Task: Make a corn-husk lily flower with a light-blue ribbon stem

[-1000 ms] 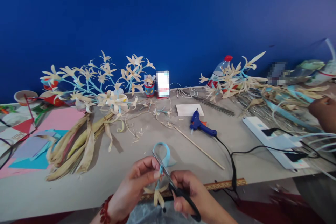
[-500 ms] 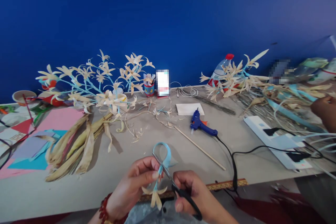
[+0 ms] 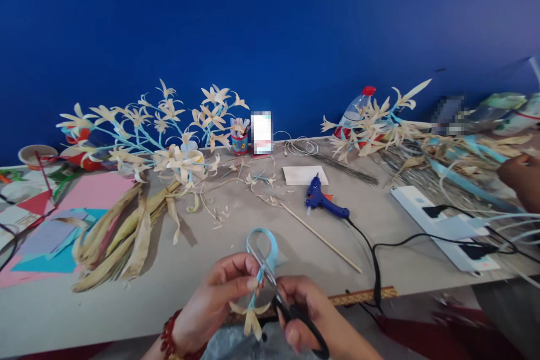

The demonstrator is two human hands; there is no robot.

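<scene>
The wall (image 3: 270,22) is deep blue and the table (image 3: 189,275) pale grey-beige. The ribbon (image 3: 270,243) is light blue, the husk flower (image 3: 252,318) straw-cream, and the scissors (image 3: 304,322) black-handled with silver blades. The glue gun (image 3: 323,202) is blue with a black cord (image 3: 373,270). The paper sheets (image 3: 97,191) are pink, turquoise and lilac, the bracelet (image 3: 167,341) is red beads, and the ruler (image 3: 363,296) carries a brown-gold pattern.

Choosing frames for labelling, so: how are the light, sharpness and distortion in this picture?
Head view: soft, even light, no glare, faint shadows beside the corn husks; wide-angle bowing curves the table edge; the left hand on the blue ribbon and the right hand on the scissors look fairly sharp; the bottom-right corner is smeared; two patches are pixelated.
</scene>
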